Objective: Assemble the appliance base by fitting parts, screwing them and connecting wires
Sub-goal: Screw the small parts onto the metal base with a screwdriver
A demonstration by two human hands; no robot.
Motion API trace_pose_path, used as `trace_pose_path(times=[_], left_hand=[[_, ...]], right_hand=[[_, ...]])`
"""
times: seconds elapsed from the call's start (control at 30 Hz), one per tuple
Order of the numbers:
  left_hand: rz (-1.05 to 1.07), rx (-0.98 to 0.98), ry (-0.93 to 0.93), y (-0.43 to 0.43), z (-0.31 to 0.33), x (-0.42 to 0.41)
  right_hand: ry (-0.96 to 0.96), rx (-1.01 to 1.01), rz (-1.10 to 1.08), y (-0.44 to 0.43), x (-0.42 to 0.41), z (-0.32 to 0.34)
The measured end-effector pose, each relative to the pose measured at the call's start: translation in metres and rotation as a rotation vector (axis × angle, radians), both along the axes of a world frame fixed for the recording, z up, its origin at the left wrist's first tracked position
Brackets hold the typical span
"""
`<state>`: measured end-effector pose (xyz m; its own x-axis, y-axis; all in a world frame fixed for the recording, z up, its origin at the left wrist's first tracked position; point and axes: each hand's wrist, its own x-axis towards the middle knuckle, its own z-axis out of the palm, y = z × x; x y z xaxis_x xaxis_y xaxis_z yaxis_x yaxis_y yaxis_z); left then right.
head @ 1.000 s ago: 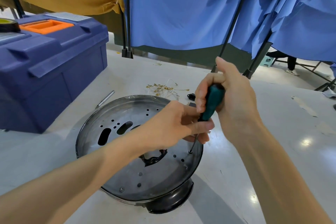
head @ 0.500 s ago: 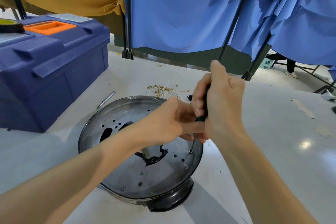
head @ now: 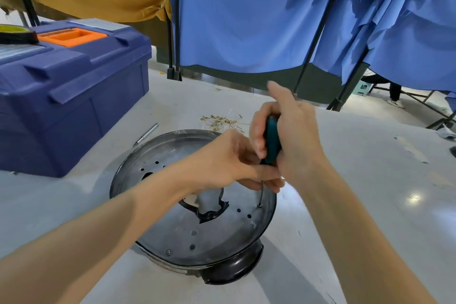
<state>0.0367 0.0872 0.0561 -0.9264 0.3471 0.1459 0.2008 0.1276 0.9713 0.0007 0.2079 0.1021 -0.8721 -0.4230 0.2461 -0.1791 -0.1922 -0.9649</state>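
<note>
Clutter first: I see a blue toolbox (head: 74, 96) at the far left of the desk (head: 370, 192), with an orange tray (head: 71, 36) and a tape roll (head: 17, 33) on its lid. A thin metal rod (head: 146, 134) lies between the toolbox and the appliance base (head: 197, 237). A small heap of brass terminals (head: 219, 121) lies just beyond the base's far rim, and a blue curtain (head: 246, 20) hangs behind.

On my feed the left forearm crosses the plate and hides some of its slots, and the left hand (head: 222, 160) covers part of the ragged central opening. The base lies mid-desk, perforated metal face up, its black body bulging toward me.

The screwdriver (head: 271, 140) stands nearly upright, its top leaning slightly right. Its tip is down in a screw (head: 259, 204) near the plate's right edge. The right hand (head: 293, 136), blurred, wraps the green handle with its thumb raised. The left fingers (head: 266, 173) pinch the shaft just below the handle.
</note>
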Motion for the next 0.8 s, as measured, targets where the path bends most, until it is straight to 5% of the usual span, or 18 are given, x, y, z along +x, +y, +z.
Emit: trace_pose_path(times=[0.13, 0.4, 0.47, 0.63, 0.8], left_hand=[[-0.092, -0.015, -0.061, -0.004, -0.002, -0.001], [0.131, -0.007, 0.089, 0.013, -0.009, 0.002], [0.095, -0.015, 0.044, 0.013, -0.003, 0.001], [-0.056, -0.052, -0.062, 0.007, 0.007, 0.000], [0.102, -0.021, 0.046, 0.014, 0.001, 0.002]], right_hand=[[-0.028, 0.029, 0.400, 0.007, -0.009, 0.017], [0.209, -0.155, -0.270, -0.017, 0.013, -0.005], [0.131, -0.156, -0.260, -0.011, 0.009, -0.002], [-0.030, 0.063, 0.295, 0.014, -0.008, 0.016], [0.090, -0.080, -0.024, 0.001, 0.002, -0.001]])
